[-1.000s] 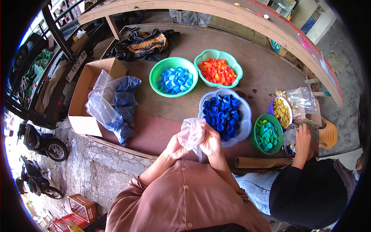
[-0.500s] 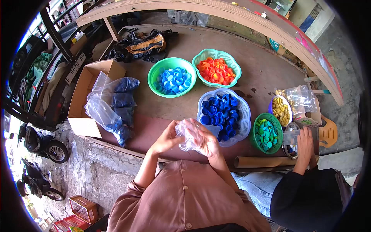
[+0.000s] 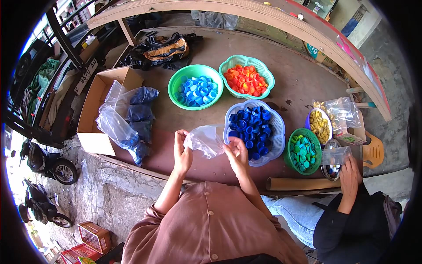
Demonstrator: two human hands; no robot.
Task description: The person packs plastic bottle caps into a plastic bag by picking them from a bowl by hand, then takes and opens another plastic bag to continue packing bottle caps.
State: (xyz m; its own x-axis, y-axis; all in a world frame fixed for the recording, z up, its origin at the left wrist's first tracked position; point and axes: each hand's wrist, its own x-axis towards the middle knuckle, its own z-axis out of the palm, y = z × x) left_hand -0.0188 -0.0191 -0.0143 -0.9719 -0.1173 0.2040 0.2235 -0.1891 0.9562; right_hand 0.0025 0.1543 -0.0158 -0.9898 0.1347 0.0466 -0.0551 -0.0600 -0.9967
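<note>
A clear plastic bag (image 3: 205, 141) is stretched between my two hands above the near side of the table. My left hand (image 3: 182, 152) pinches its left end, and my right hand (image 3: 237, 153) grips the right end with fingers closed. No caps show inside the bag. Just right of my right hand stands a pale blue basket (image 3: 281, 145) of dark blue bottle caps (image 3: 251, 132). Beyond it are a green basin (image 3: 173, 94) of light blue caps (image 3: 197, 91) and a mint basket (image 3: 269, 72) of orange caps (image 3: 246, 80).
At left, a cardboard box (image 3: 90, 110) has filled bags of dark caps (image 3: 140, 114) against it. A black plastic bag (image 3: 158, 50) lies behind. To the right are a green basket (image 3: 303, 152) and a bowl of yellow caps (image 3: 320, 126). A co-worker's hand (image 3: 350, 176) holds a small clear bag.
My hands have moved apart, spreading the crumpled bag out between them. The co-worker's hand has shifted slightly, still with its small bag.
</note>
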